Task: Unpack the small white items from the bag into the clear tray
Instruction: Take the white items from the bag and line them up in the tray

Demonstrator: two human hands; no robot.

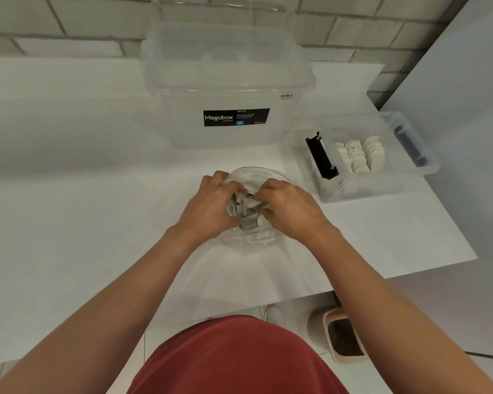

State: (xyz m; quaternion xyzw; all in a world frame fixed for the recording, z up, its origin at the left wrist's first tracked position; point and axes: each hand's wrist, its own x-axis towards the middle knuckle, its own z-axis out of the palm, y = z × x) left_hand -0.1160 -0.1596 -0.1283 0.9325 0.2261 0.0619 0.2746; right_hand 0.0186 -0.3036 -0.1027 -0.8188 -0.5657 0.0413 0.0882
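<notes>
The near bag (pixel 251 238) is thin, crinkled clear plastic; the right tray (pixel 382 194) and far storage box (pixel 228 81) are smooth clear plastic; the table (pixel 69 209) is matt white.

White items (pixel 250 201) partly hidden in bag (pixel 251 238)

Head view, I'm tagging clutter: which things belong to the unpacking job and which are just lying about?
Job: bag, gripped at its mouth by left hand and right hand; small white items inside it; clear tray, some items already in it.
Lying about: Megabox storage box behind the bag; bin on the floor.
</notes>
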